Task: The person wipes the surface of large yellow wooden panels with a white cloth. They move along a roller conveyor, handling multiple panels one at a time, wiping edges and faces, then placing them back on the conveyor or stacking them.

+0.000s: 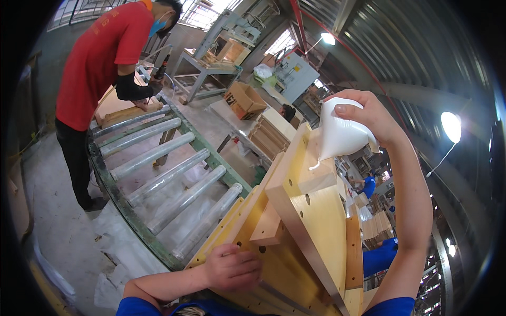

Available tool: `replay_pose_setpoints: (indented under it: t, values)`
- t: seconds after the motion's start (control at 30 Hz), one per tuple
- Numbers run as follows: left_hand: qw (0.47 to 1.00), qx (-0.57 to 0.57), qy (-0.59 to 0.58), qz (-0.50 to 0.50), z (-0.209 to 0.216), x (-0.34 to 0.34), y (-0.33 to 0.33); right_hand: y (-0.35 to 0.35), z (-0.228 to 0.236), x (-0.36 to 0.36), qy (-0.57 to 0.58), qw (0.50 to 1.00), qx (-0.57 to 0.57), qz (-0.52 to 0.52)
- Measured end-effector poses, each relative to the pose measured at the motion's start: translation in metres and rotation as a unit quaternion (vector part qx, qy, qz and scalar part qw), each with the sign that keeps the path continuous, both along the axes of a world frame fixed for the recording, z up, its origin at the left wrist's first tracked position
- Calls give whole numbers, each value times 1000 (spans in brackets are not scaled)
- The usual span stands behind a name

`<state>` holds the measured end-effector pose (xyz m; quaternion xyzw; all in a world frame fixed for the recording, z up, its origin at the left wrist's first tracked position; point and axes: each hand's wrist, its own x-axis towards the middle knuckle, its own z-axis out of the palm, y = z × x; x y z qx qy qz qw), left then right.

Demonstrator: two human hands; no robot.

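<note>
High on the right, my right hand (369, 113) is closed around a soft white plastic glue bag (342, 131), tilted with its narrow tip down. A thin white strand of glue hangs at that tip, by the top of a pale wooden piece (321, 174). Below it, a yellow-faced wooden panel (321, 221) with drilled holes leans in a stack of similar panels. My left hand (232, 267) has its fingers curled, close to a small wooden block (267, 227) on the stack. Whatever those fingers may hold is hidden.
A roller conveyor (158, 152) with a green frame curves along the left. Beyond it a person in a red shirt (100, 63) bends over wooden parts, holding a power tool (162, 68). A cardboard box (245, 100) and stacked boards (271, 131) lie farther back.
</note>
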<state>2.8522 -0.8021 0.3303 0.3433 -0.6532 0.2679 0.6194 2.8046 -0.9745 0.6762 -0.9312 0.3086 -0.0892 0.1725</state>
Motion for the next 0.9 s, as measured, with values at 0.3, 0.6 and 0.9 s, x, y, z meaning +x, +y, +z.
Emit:
replay_pose_setpoints:
  t: [0.3, 0.6, 0.9]
  values:
    - [999, -33, 3, -12, -7, 1, -6, -65, -2, 2, 3, 993, -95, -69]
    - [998, -11, -63, 14, -17, 4, -6, -129, -4, 7, 17, 978, -176, -113]
    - [997, -51, -48, -34, -3, 12, -6, -166, -22, 12, 2, 963, -248, -104]
